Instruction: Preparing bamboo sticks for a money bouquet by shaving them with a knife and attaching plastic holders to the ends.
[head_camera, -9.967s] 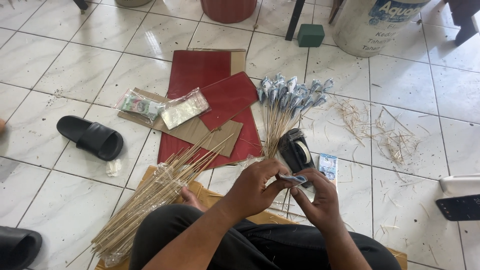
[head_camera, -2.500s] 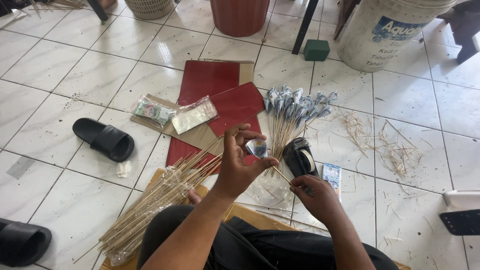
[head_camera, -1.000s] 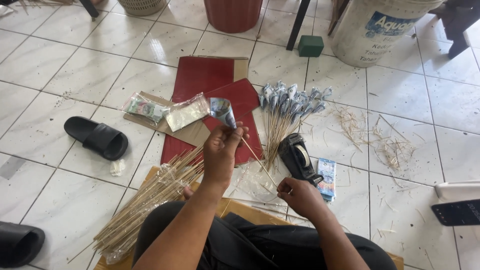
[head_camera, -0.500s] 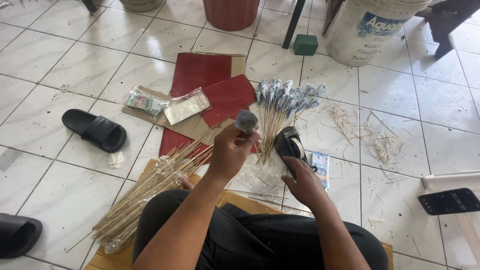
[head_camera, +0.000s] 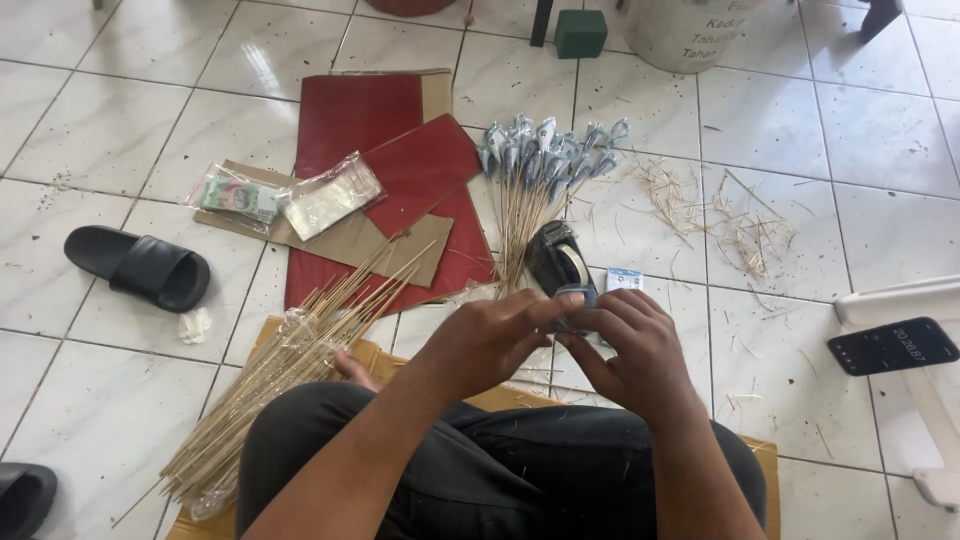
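Note:
My left hand (head_camera: 495, 340) and my right hand (head_camera: 635, 345) meet above my lap, fingertips together. Both pinch a small bluish folded paper note (head_camera: 577, 303); most of it is hidden by my fingers, and I cannot see a stick in it. Just beyond my fingers lies a black tape dispenser (head_camera: 555, 255). A fan of thin sticks topped with folded bluish notes (head_camera: 540, 150) lies farther off. A small stack of flat notes (head_camera: 625, 279) sits by my right hand. A big bundle of bare bamboo skewers (head_camera: 290, 365) lies to my left.
Red and brown cardboard sheets (head_camera: 400, 150) carry two clear plastic bags (head_camera: 285, 198). A black sandal (head_camera: 140, 268) lies at left. Straw scraps (head_camera: 735, 220) litter the tiles at right. A phone (head_camera: 893, 345) rests on a white stool. A green block (head_camera: 580, 32) and a bucket (head_camera: 690, 25) stand far off.
My left hand came down from holding the note up on its stick. My right hand left the tape dispenser and joined it, so both now pinch the note. The view tilted downward.

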